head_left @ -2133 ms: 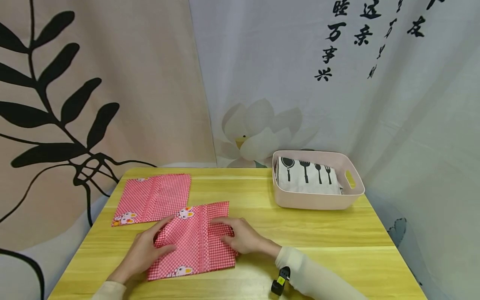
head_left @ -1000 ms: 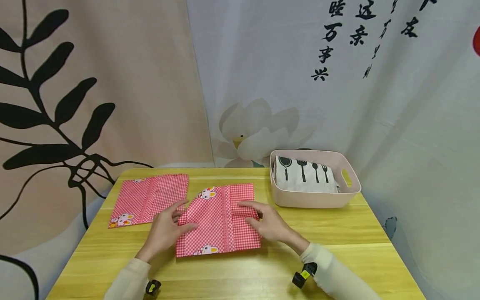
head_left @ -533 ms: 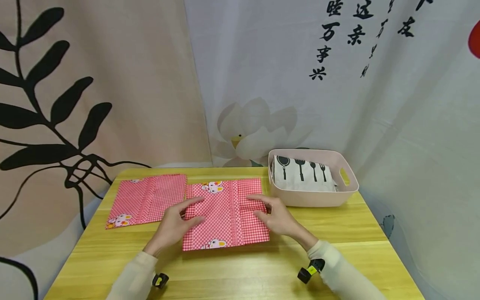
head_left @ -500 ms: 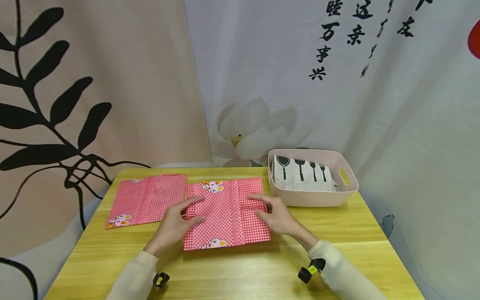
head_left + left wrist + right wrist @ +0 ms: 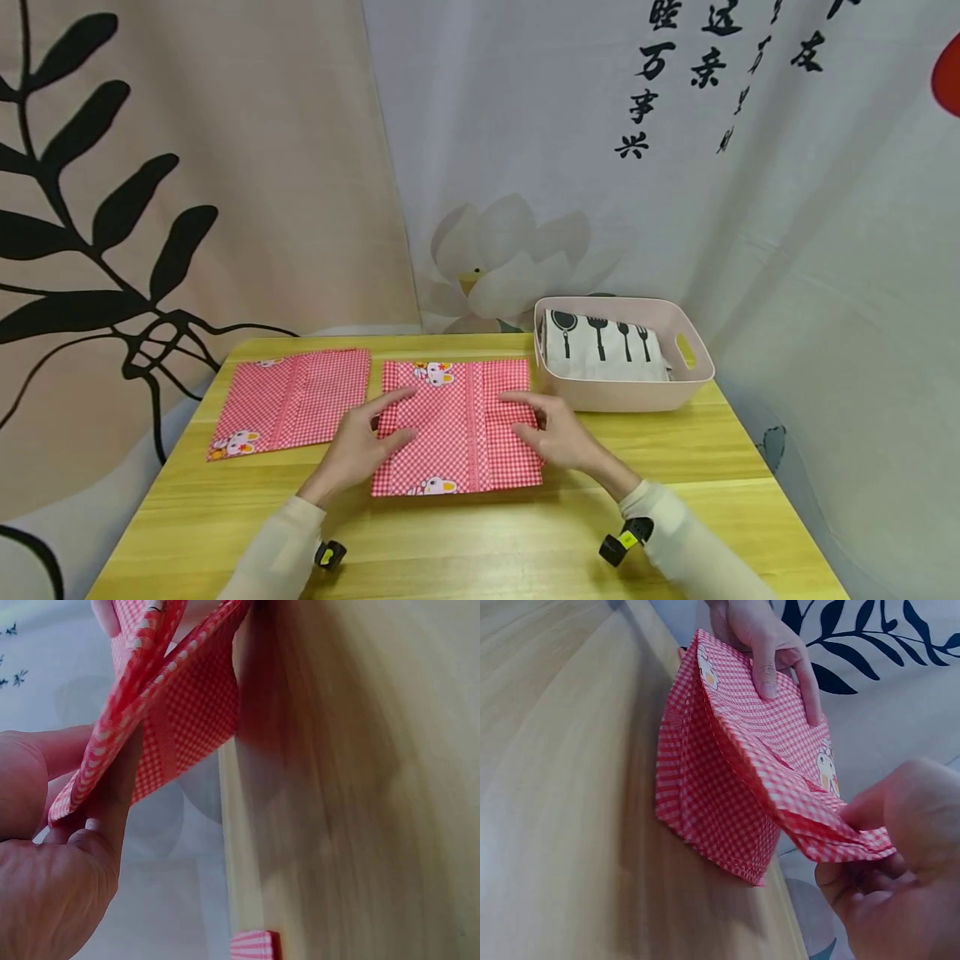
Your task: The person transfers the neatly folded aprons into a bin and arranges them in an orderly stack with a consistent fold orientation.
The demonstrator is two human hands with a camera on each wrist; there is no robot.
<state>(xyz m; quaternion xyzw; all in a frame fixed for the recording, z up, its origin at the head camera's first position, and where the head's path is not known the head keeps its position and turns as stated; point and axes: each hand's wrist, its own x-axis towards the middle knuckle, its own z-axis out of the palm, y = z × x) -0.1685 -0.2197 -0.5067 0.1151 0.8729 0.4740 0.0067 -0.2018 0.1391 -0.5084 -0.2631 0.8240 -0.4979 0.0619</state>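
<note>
- Checked cloth (image 5: pixel 450 437) is pinched by left fingers (image 5: pixel 392 400) at nine o'clock, right fingers (image 5: pixel 527 398) at three.
- Likely light, floppy; opposite edges are best held.

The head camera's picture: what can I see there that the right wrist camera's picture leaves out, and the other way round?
Only the head view shows the pale pink basket, the white utensil-print cloth folded inside it, and the black Chinese lettering behind.

Only the right wrist view shows the lower layer of the held red gingham cloth, hanging apart from its top.

Both show that cloth's rabbit prints, the left hand and right hand at its sides, the wooden table and the black leaf print.
</note>
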